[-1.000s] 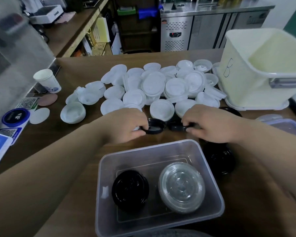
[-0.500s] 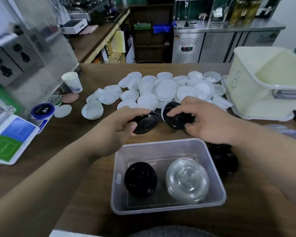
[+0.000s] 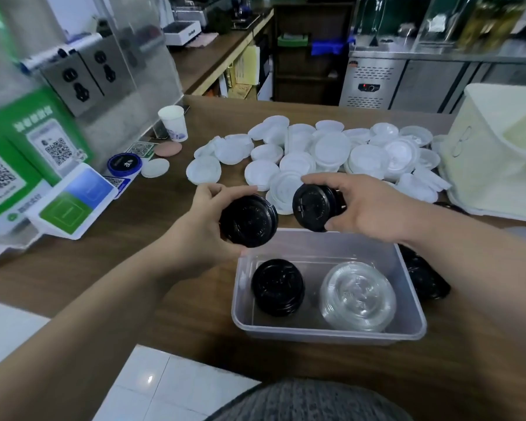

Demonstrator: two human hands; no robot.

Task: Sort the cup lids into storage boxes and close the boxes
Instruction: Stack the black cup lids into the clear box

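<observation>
Cafe back room, wooden worktop (image 3: 134, 238), steel fridges behind it. The sorting looked barely started to me. The clear storage box (image 3: 328, 335) sat open at the near edge. It held a stack of black lids (image 3: 277, 287) on its left and a stack of clear lids (image 3: 357, 296) on its right, just beside each other.

The left grip (image 3: 204, 220) was curled round a black lid (image 3: 249, 221) (maybe a few nested, couldn't tell) above the box's far-left corner. The right grip (image 3: 368, 208) was wrapped round a second black bunch (image 3: 315, 206) above the far rim. The two were held side by side, close but apart, both off the worktop and not yet in the box.

Left to do, as I judged it: drop those two in, grab the loose black lids (image 3: 422, 278) lying just right of the box, then deal with the big heap of white lids (image 3: 331, 150) spread across the far half. None of those looked sorted. The cream bin (image 3: 492, 165) at the far right was presumably meant for them. No box was closed yet, so maybe a quarter done at best.
</observation>
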